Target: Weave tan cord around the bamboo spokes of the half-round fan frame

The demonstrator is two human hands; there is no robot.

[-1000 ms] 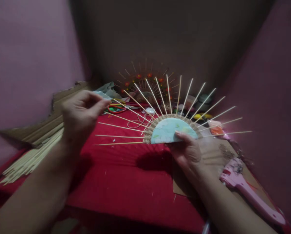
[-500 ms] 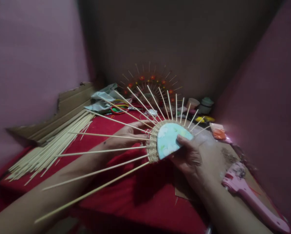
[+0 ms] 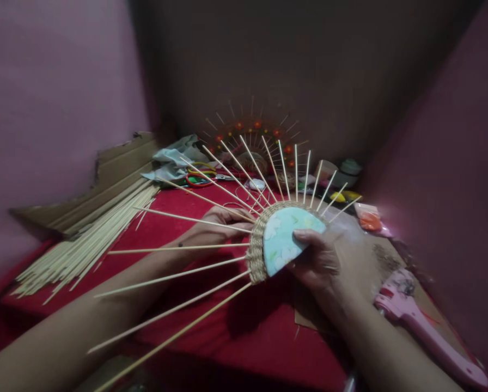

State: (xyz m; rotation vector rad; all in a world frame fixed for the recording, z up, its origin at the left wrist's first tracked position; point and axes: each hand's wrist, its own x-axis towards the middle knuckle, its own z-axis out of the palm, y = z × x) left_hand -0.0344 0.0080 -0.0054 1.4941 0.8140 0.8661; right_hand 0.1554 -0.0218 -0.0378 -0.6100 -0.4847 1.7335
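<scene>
A half-round woven piece fans out long thin sticks from its curved edge. Its flat face is light blue with a pale floral print, and rows of braided twine are woven between the sticks along the rim. My right hand grips it by the straight lower edge, thumb on the printed face and the other fingers underneath. My left hand is behind the sticks at the left of the rim, its fingers bent and close together; the fingertips are partly hidden, and what they pinch is unclear.
Loose sticks lie beside cardboard on the left of the red cloth. Behind are red-handled scissors and a flower-decorated stick fan. A pink glue gun rests at right on a board.
The woven piece has turned slightly counterclockwise, its left sticks now lower. My left hand has shifted a little, still behind the sticks; my right hand keeps its grip.
</scene>
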